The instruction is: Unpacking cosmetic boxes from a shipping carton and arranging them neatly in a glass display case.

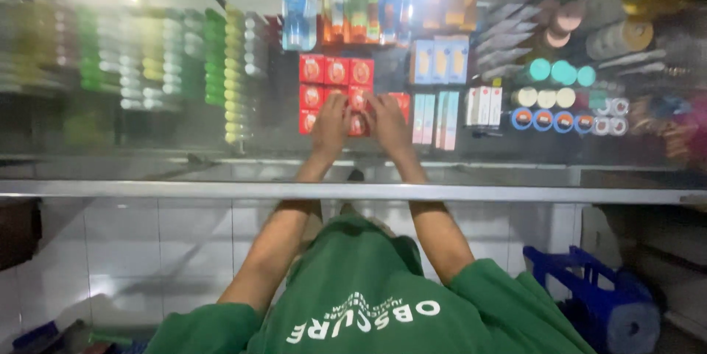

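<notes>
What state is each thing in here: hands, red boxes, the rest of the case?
Left hand: reached into the case, fingers on the small red boxes.
Right hand: beside the left, also on those boxes.
Small red boxes: closed, laid in a grid.
Glass display case top: shut pane, reflective.
Round tape rolls: lined in a row, untouched.
Blue plastic crate: on the floor, tilted.

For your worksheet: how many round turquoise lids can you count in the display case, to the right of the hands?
3. The turquoise lids sit side by side in one row, right of the right hand, directly above three cream lids. Blur and glare may hide others.
</notes>
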